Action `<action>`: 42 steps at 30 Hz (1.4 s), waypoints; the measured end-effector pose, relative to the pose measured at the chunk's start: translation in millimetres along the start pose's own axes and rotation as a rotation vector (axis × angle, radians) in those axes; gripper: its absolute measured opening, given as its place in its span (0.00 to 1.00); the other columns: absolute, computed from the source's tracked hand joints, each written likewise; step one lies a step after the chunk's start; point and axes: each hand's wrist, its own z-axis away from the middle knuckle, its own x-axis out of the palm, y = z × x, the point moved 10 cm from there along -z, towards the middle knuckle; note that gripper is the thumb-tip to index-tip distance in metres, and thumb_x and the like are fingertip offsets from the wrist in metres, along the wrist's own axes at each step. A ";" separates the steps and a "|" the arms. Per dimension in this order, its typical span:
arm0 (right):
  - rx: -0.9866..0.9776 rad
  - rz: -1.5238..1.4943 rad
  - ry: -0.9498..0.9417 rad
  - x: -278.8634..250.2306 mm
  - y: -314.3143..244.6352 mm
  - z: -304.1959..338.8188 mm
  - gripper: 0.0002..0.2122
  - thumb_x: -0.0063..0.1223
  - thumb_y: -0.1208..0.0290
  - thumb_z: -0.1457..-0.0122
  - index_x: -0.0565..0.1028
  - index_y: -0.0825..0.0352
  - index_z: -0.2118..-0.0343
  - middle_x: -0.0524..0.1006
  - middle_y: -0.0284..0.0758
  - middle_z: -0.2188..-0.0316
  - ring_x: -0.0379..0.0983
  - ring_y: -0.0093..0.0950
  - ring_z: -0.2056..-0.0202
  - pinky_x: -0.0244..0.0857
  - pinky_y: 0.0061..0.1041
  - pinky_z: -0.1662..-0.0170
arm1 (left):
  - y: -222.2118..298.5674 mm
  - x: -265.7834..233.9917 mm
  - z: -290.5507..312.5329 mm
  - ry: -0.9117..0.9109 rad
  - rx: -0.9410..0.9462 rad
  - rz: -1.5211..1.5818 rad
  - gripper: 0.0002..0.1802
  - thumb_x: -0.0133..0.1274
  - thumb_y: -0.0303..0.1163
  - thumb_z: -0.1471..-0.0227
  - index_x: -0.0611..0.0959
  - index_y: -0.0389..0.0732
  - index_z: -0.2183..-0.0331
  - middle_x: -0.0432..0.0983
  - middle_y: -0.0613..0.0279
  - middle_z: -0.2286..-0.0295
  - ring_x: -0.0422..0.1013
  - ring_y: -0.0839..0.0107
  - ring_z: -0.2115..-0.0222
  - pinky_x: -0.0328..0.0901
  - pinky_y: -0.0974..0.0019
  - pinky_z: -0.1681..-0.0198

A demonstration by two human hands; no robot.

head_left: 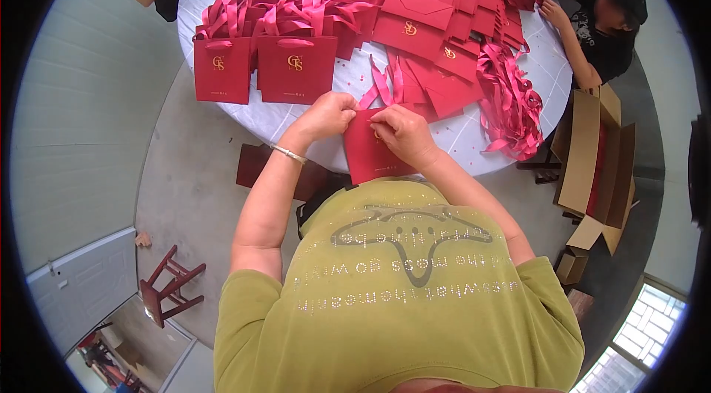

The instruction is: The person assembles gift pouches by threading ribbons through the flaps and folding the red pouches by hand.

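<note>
A small red paper gift bag (pixel 376 158) with a gold emblem stands at the table's near edge, close against my body. My left hand (pixel 332 115) is closed in a pinch at the bag's upper left corner. Bent over the front of the bag, my right hand (pixel 404 134) pinches a bit of pink ribbon near its top; the fingers hide part of the emblem. Just behind my hands, a loop of pink ribbon (pixel 385 84) rises. To the left stand two red bags with ribbon handles, one a red gift bag (pixel 296 76).
Many ribboned bags crowd the round table (pixel 274 121) with its white cloth. Flat red bags (pixel 415 23) lie stacked, beside a heap of pink ribbons (pixel 511 101). A co-worker (pixel 603 30) sits at right, another person at upper left. A cardboard box (pixel 592 156) and stool (pixel 170 286) stand nearby.
</note>
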 end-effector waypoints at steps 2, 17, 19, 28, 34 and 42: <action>-0.011 -0.001 0.014 1.5 0.9 0.9 0.04 0.60 0.73 0.49 0.77 0.64 0.72 0.76 0.36 0.73 0.76 0.37 0.71 0.70 0.33 0.69 | -1.2 0.8 -0.6 -0.017 -0.027 0.007 0.07 0.49 0.21 0.46 0.81 0.32 0.67 0.70 0.69 0.81 0.64 0.81 0.82 0.61 0.72 0.78; -0.033 0.254 -0.061 19.4 -12.9 -13.9 0.04 0.55 0.72 0.49 0.75 0.68 0.75 0.75 0.42 0.75 0.76 0.41 0.72 0.71 0.38 0.70 | 4.8 -2.7 -1.5 0.041 0.015 -0.008 0.07 0.49 0.20 0.49 0.81 0.32 0.68 0.72 0.68 0.81 0.66 0.80 0.81 0.63 0.72 0.78; -0.026 0.342 -0.099 25.1 -17.1 -18.5 0.04 0.53 0.73 0.49 0.75 0.68 0.75 0.76 0.43 0.75 0.76 0.42 0.72 0.71 0.38 0.70 | 6.3 -2.9 -2.2 0.077 0.046 -0.055 0.06 0.50 0.21 0.50 0.82 0.31 0.70 0.72 0.68 0.81 0.66 0.80 0.81 0.63 0.71 0.77; 0.146 0.512 -0.375 53.4 -21.2 -36.5 0.06 0.51 0.76 0.51 0.79 0.70 0.74 0.78 0.48 0.75 0.79 0.42 0.71 0.73 0.38 0.68 | 6.8 -1.2 -5.7 0.055 0.020 -0.007 0.07 0.53 0.25 0.54 0.82 0.31 0.74 0.77 0.57 0.80 0.73 0.72 0.80 0.68 0.64 0.75; 0.306 0.013 -0.307 28.5 24.8 -39.2 0.07 0.61 0.68 0.53 0.80 0.67 0.75 0.78 0.46 0.77 0.78 0.43 0.71 0.71 0.40 0.66 | 0.4 4.3 2.9 -0.017 -0.052 0.179 0.06 0.49 0.19 0.48 0.81 0.32 0.69 0.75 0.68 0.79 0.68 0.81 0.81 0.64 0.74 0.78; 0.463 -0.345 -0.444 15.1 65.1 -47.0 0.07 0.57 0.73 0.44 0.80 0.68 0.64 0.79 0.32 0.73 0.73 0.18 0.69 0.68 0.21 0.64 | 25.7 8.6 15.9 0.012 0.001 0.147 0.10 0.50 0.17 0.48 0.77 0.35 0.62 0.75 0.65 0.77 0.69 0.81 0.80 0.66 0.75 0.77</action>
